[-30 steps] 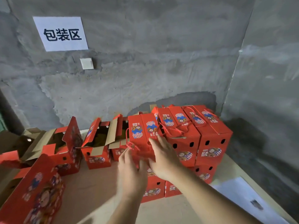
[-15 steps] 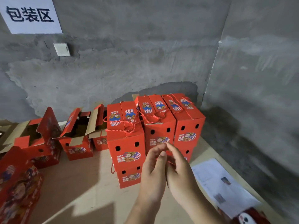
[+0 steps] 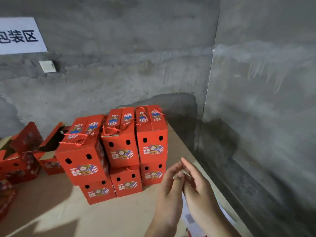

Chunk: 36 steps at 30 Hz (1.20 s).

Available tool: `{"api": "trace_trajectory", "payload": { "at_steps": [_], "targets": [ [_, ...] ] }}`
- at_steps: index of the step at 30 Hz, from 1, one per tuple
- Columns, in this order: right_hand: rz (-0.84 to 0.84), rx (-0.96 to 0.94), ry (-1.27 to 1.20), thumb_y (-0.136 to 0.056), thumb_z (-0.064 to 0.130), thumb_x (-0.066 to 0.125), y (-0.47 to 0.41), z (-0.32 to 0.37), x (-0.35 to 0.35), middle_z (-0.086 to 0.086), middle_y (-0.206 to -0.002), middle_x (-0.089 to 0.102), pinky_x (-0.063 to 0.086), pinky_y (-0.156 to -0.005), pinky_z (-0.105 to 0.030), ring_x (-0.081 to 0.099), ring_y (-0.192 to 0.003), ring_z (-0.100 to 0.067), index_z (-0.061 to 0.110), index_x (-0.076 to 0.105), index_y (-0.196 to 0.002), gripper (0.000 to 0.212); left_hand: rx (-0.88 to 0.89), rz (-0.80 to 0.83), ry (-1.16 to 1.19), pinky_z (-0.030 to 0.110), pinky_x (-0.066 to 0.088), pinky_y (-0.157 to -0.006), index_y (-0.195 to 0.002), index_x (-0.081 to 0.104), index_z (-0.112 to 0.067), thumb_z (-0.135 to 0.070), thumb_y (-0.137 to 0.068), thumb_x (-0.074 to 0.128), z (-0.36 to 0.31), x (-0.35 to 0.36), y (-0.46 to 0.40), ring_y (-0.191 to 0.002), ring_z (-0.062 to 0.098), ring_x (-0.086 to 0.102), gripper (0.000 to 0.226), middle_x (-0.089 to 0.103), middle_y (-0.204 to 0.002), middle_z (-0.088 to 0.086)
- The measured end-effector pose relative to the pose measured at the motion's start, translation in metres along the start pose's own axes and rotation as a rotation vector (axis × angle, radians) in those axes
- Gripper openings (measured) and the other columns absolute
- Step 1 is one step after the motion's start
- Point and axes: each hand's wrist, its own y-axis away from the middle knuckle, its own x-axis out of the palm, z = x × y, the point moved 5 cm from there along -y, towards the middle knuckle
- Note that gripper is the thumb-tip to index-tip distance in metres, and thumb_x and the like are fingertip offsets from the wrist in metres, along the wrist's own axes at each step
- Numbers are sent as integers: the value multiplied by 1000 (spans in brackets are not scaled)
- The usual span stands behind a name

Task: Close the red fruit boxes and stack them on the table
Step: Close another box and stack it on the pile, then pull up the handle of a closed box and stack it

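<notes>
Head view, 1 frame. Item 1: stack of closed red fruit boxes on the table, set near the corner of the grey concrete walls; 3 boxes show in the upper tier and 3 in the lower tier, side by side and touching, each with 2 dark holes and a printed label on its front face, and red cord handles lie across the upper lids. The leftmost upper box sits skewed on the one beneath it. Item 2: open red boxes to the left of the stack, flaps raised, brown card interior showing. Item 3: left hand and right hand, both raised in front of the stack to its right, apart from every box, fingers loosely extended and released, grasping nothing; fingertips of the 2 hands meet or overlap. Item 4: white paper sheet on the table, partly hidden beneath the hands. Item 5: white sign with black characters on the wall, upper left. Item 6: pale switch plate below the sign.
</notes>
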Motion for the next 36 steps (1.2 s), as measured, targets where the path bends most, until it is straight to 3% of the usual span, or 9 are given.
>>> {"api": "trace_trajectory", "payload": {
  "at_steps": [4, 9, 14, 20, 24, 29, 31, 33, 36],
  "targets": [
    [86, 44, 68, -103, 14, 58, -12, -20, -83, 26, -121, 68, 54, -83, -16, 65, -113, 5, 67, 51, -128, 59, -43, -85, 38, 25, 57, -90, -125, 68, -23, -12, -108, 49, 11, 92, 8, -102, 11, 73, 28, 78, -104, -4],
    [206, 70, 78, -79, 58, 51, -38, -32, -143, 32, -123, 64, 55, -95, -28, 63, -115, 6, 77, 44, -128, 53, -65, -206, 39, 23, 59, -87, -125, 67, -28, -14, -110, 45, 17, 162, 5, -101, 8, 74, 30, 79, -103, -8],
    [351, 32, 64, -88, 40, 51, -55, -30, -147, 56, -118, 51, 54, -95, -22, 57, -118, 15, 81, 41, -126, 57, -66, -325, 9, 22, 55, -88, -127, 66, -29, -18, -110, 47, 19, 173, -5, -106, 3, 72, 28, 77, -110, -12],
    [387, 2, 53, -92, 38, 48, -88, -26, -138, 29, -141, 56, 50, -94, -11, 53, -128, 11, 74, 44, -130, 52, -52, -384, -10, 29, 54, -98, -128, 68, -33, -25, -110, 49, 22, 161, -36, -115, 5, 68, 27, 75, -119, -12],
    [400, -37, 44, -104, 30, 52, -119, -32, -135, 27, -149, 50, 47, -109, -23, 49, -134, 6, 54, 40, -146, 50, -12, -372, -32, 25, 55, -97, -127, 69, -32, -21, -109, 49, 21, 161, -68, -116, 3, 67, 28, 74, -120, -14],
    [426, -2, 29, -100, 41, 54, -175, -28, -122, 59, -115, 48, 50, -77, -4, 53, -109, 26, 74, 42, -127, 44, 30, -372, -159, 11, 53, -85, -124, 67, -33, -20, -109, 47, 12, 160, -130, -109, -9, 65, 28, 73, -112, -21],
    [441, -26, 0, -101, 36, 56, -211, -22, -115, 45, -127, 54, 54, -90, -14, 57, -115, 16, 70, 42, -133, 49, 75, -386, -263, 16, 52, -92, -122, 66, -32, -16, -108, 48, 2, 156, -163, -112, -6, 64, 29, 71, -118, -16],
    [424, -57, -28, -104, 16, 55, -253, -15, -106, 14, -145, 55, 48, -110, -28, 56, -126, 3, 38, 42, -152, 54, 140, -409, -388, 31, 50, -105, -128, 67, -21, -10, -105, 49, -11, 148, -205, -119, 5, 63, 30, 69, -125, -5],
    [440, -140, -18, -106, 11, 51, -314, -3, -90, 9, -137, 61, 49, -106, -35, 60, -122, -3, 28, 44, -151, 50, 231, -423, -623, 35, 48, -105, -129, 67, -17, -19, -100, 50, -33, 134, -266, -116, 12, 61, 34, 67, -121, -2]
  ]
}}
